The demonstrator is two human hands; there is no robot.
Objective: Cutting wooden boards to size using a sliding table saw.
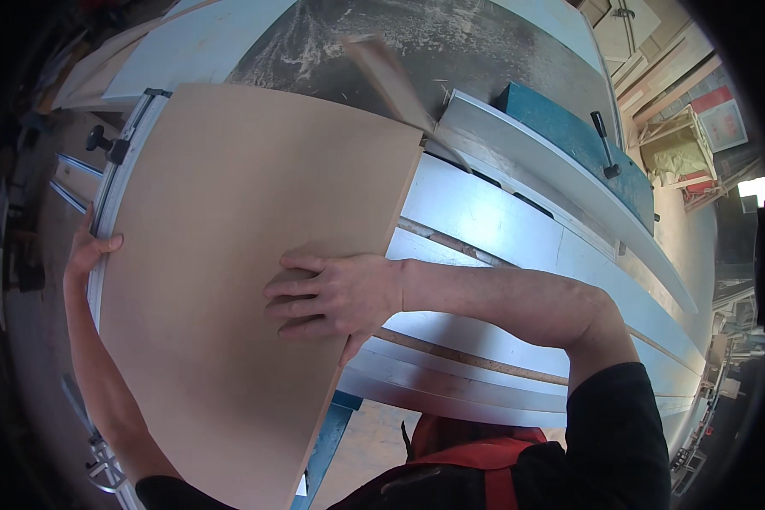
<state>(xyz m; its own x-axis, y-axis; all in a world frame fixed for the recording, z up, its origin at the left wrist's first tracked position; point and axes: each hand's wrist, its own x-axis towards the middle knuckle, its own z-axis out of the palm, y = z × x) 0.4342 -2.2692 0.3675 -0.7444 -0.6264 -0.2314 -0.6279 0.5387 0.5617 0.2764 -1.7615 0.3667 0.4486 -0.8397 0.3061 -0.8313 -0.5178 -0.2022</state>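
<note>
A large brown fibreboard panel (229, 255) is laid flat on the sliding table (501, 229) of a panel saw. Its 9 o'clock edge is gripped by the left hand (89, 251). The right hand (336, 293) is pressed flat, fingers spread, near its 3 o'clock edge. A blue fence (569, 136) is seen toward 1 o'clock.

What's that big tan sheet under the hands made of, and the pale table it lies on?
The tan board looks like fibreboard, perhaps MDF: flat, matt, uniform brown, no grain visible. The table looks like metal, probably aluminium: smooth silvery-grey sliding sections with long grooves. The right hand presses flat on the board; the left hand grips its far edge.
</note>
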